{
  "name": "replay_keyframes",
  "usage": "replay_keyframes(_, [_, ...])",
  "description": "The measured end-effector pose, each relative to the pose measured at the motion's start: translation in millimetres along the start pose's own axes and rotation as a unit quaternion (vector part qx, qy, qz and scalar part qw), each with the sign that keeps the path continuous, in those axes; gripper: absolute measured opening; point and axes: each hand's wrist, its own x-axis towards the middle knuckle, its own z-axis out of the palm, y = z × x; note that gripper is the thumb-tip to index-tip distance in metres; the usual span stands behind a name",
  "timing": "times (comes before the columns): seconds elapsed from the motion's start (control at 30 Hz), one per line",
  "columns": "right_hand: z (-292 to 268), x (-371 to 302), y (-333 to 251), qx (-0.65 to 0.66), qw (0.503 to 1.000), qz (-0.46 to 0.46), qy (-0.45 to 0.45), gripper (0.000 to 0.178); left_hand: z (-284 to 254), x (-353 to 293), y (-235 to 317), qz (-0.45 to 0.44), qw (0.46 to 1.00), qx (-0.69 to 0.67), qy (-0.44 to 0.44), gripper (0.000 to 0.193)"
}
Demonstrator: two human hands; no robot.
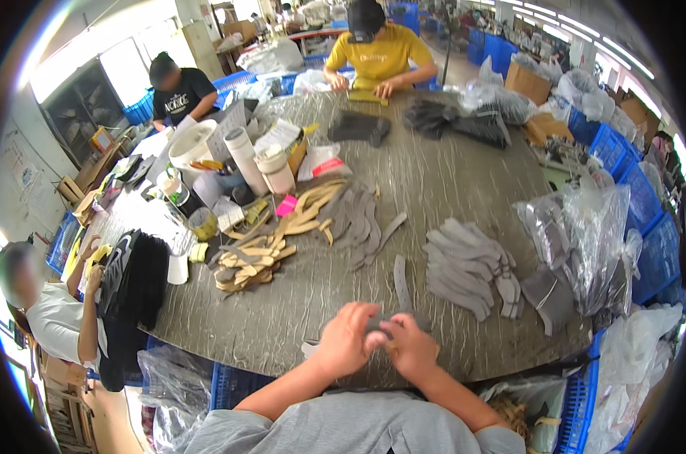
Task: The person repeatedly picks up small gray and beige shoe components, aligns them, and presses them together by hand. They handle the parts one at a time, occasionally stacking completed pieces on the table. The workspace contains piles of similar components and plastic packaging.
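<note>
I stand here and count the clock from the person's hands, with twelve straight ahead. Closest to the person, the left hand (349,337) is curled, its thumb and fingers nearly together on a small dark grey strip piece (374,324). The right hand (411,344) is bent the same way and pinches it too. I think both hold it so it won't slip. I cannot tell its whole shape, because fingers hide it.

At one o'clock lies one loose grey flat strip (401,281), close by, perhaps for easy reach. At two is a fanned pile of grey curved strips (460,265); at ten, a messy heap of tan and brown strips (256,261). They probably sit apart so the colours don't mix.

The wide dark desk (479,181) has pale streaks all over and a round edge. Far off at twelve, a person in a yellow shirt (377,57) works. Blue plastic crates (661,257) stand between two and three, beside shiny clear bags (600,242).
</note>
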Motion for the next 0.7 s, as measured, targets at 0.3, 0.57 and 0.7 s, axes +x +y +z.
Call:
replay_keyframes(0.3, [-19,4,-16,0.242,0.969,0.021,-0.042,0.020,14,11,20,0.087,0.996,0.009,-0.032,0.086])
replay_keyframes(0.57, [-19,6,-23,0.267,0.962,0.027,-0.050,0.019,6,9,22,0.089,0.995,-0.002,-0.051,0.094])
replay_keyframes(0.7, [-14,3,-19,0.221,0.975,0.012,-0.033,0.022,6,9,20,0.073,0.995,0.001,-0.066,0.098])
